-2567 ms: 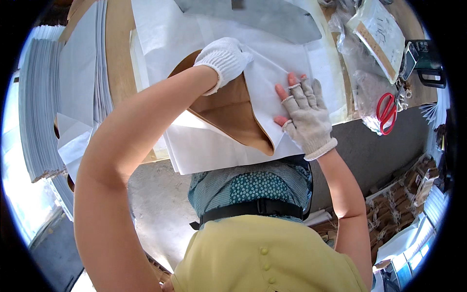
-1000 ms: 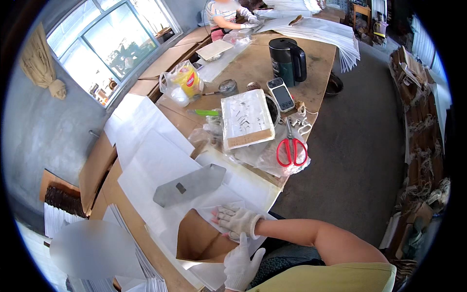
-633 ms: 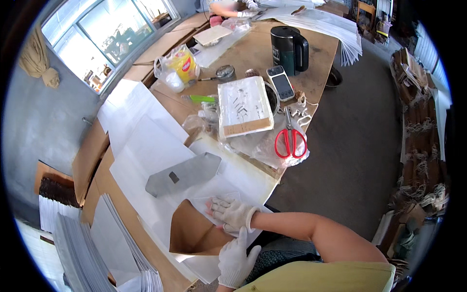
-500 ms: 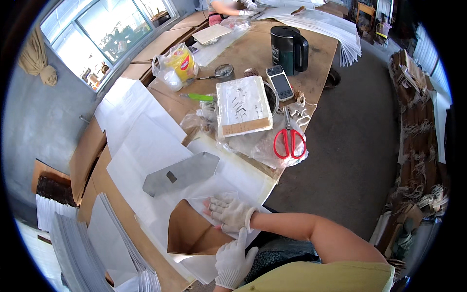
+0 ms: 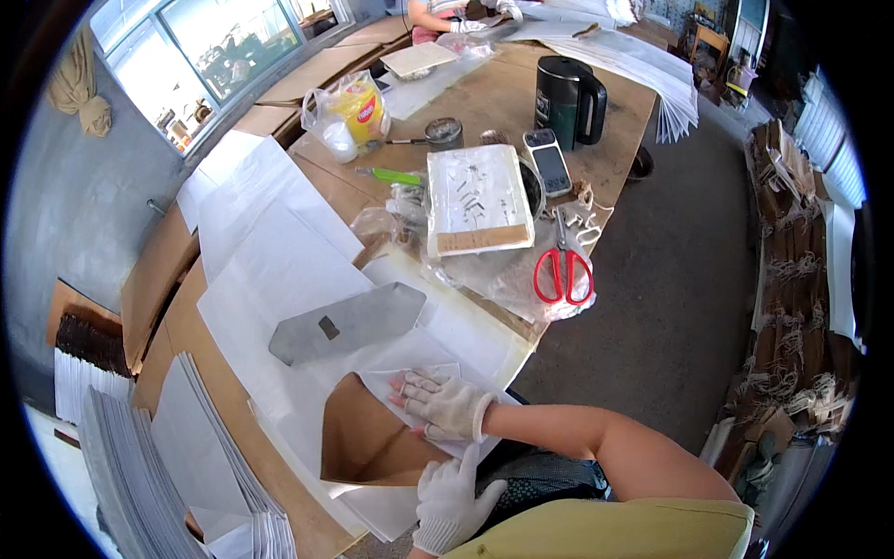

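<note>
Both my hands wear white knit gloves, with some bare fingertips showing on the right one. My right hand [image 5: 445,407] lies palm down, fingers stretched out, on a folded flap of white paper [image 5: 380,380]. Beneath and beside it is a brown paper piece [image 5: 368,438], its left part standing up in a curve. My left hand [image 5: 456,501] rests at its near right corner, fingers extended and thumb apart, index tip close to the right wrist. Just beyond lies a flat grey elongated template [image 5: 358,321] with a small dark patch, on white sheets [image 5: 270,256].
Red-handled scissors [image 5: 562,275], a white block [image 5: 480,197], a phone [image 5: 548,163], a dark kettle [image 5: 561,98] and a yellow bag [image 5: 356,107] stand farther along the table. Stacked white sheets [image 5: 209,456] are at the left. Another person's gloved hand [image 5: 466,26] shows at the far end.
The view has shifted slightly. My right hand stays flat on the white flap, which shows more along the brown paper's edge. My left thumb points further outward.
</note>
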